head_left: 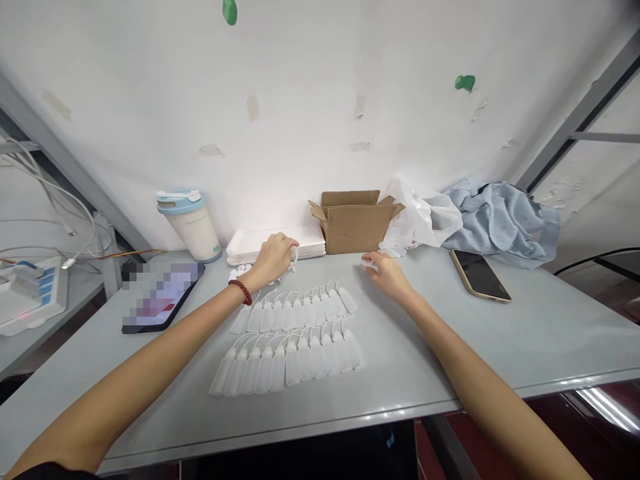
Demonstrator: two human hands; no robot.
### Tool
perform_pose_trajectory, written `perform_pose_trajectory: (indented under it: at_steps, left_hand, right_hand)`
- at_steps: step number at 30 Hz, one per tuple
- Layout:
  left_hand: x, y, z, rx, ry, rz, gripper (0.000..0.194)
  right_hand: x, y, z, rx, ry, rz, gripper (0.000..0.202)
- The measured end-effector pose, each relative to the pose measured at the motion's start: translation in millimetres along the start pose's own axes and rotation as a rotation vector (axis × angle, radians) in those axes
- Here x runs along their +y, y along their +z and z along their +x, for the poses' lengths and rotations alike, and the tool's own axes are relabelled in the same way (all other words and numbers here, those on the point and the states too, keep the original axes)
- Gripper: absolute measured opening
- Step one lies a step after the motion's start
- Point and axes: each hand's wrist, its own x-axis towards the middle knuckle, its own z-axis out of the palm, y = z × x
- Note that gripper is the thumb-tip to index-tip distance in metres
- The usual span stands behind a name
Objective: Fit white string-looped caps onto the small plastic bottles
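Note:
My left hand point(273, 259), with a red bead bracelet on its wrist, is closed in a pinch on a small white stringy piece point(295, 257) above the front of a stack of white trays point(313, 243). Small white parts point(241, 271) lie partly hidden beside that hand. My right hand point(386, 275) has its fingers closed around a small translucent white piece point(370, 265), mostly covered by the fingers. Between my forearms, small translucent bottle-shaped pieces with thin curved white stems lie in two rows, a back row point(295, 312) and a front row point(293, 363).
A cardboard box point(355, 228) with raised flaps stands behind my hands. White plastic bags point(417, 217) and a blue cloth point(500, 223) are to its right. A phone point(481, 275) lies at right, a dark tablet-like device point(167, 297) at left, near a lidded cup point(191, 227).

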Motion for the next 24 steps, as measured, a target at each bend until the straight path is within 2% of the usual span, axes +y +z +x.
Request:
perform_pose_trajectory:
  at_steps: [9, 18, 24]
  left_hand:
    - [-18.8, 2.5, -5.4, 0.035, -0.013, 0.033, 0.032]
    - [-24.3, 1.5, -7.1, 0.066, -0.045, 0.016, 0.032]
    - [-19.5, -7.6, -4.6, 0.089, -0.046, -0.017, 0.027]
  right_hand:
    - [-0.4, 0.8, -0.4, 0.007, -0.011, 0.053, 0.022]
    - [-2.2, -0.1, -0.8, 0.005, -0.002, 0.091, 0.021]
    - [-1.4, 0.7, -0.9, 0.008, -0.001, 0.116, 0.021]
